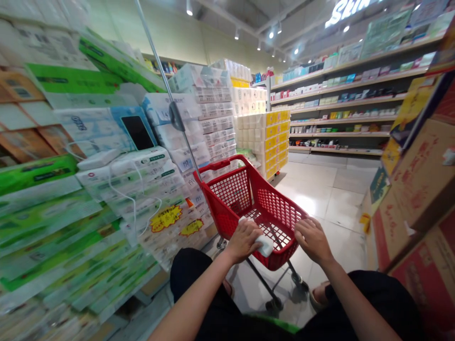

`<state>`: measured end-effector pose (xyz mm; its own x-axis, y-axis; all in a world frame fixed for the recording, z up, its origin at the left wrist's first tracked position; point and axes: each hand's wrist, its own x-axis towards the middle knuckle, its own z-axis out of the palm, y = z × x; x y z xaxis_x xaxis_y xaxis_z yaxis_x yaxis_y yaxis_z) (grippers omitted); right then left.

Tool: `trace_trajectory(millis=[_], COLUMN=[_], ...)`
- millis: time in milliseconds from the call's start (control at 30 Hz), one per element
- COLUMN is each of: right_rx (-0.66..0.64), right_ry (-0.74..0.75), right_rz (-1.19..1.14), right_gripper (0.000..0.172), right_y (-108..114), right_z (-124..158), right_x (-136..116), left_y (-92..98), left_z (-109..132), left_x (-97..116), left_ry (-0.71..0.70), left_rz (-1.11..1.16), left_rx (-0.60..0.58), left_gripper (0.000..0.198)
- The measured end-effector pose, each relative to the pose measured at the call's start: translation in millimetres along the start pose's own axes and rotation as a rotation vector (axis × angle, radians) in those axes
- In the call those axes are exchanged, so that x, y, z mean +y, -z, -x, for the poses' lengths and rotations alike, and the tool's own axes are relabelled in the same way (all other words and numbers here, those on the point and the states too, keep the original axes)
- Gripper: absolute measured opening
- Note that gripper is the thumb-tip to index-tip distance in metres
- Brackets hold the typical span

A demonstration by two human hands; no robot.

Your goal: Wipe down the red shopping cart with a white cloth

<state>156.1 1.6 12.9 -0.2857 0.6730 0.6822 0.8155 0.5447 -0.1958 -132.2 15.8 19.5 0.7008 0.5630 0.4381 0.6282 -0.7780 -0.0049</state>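
In front of my knees stands a red plastic shopping cart point(280, 201) on wheels, with nothing visible in its slatted basket. My left hand point(244, 239) is closed around a white cloth or wad of tissue point(265, 245), which rests over the basket's near left rim. On the near right rim lies my right hand point(313, 237), its fingers curled over the red edge. A long metal pole point(159, 71) with a dark knob rises from the cart's left side.
Stacked tissue packs point(81, 237) rise close on the left, with a phone point(138, 132) and white cables on them. Cardboard boxes point(405, 189) stand at the right. Behind the cart are yellow-and-white packs point(277, 142) and shelves of small goods point(341, 99). Pale tiled floor point(330, 199) runs between.
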Motion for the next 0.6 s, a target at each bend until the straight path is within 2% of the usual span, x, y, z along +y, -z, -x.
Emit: trace_trajectory(millis=[100, 200, 300, 433, 533, 600], right_rx=[-0.110, -0.090, -0.023, -0.010, 0.061, 0.077], right_ry=[0.099, 0.047, 0.001, 0.082, 0.084, 0.083], right_rz=[-0.048, -0.101, -0.093, -0.048, -0.025, -0.034], right_gripper=[0.023, 0.029, 0.031, 0.028, 0.026, 0.024], right_y=[-3.4, -10.4, -12.7, -8.1, -4.4, -1.9], right_z=[-0.8, 4.6, 13.8, 24.7, 30.6, 33.4], right_x=[-28.4, -37.1, -21.1, 8.7, 24.9, 34.1], left_y=[-8.6, -14.3, -15.0, -10.9, -3.4, 6.8], left_z=[-14.3, -31.6, -47.4, -58.2, -53.5, -43.3], left_x=[16.4, 31.5, 40.5, 39.8, 24.2, 3.9], left_ry=[0.040, 0.044, -0.016, -0.115, -0.117, -0.070], left_rz=[-0.048, -0.093, -0.127, -0.153, -0.182, -0.216], left_rx=[0.008, 0.018, -0.004, -0.046, -0.050, -0.045], left_gripper=[0.035, 0.034, 0.036, 0.037, 0.038, 0.037])
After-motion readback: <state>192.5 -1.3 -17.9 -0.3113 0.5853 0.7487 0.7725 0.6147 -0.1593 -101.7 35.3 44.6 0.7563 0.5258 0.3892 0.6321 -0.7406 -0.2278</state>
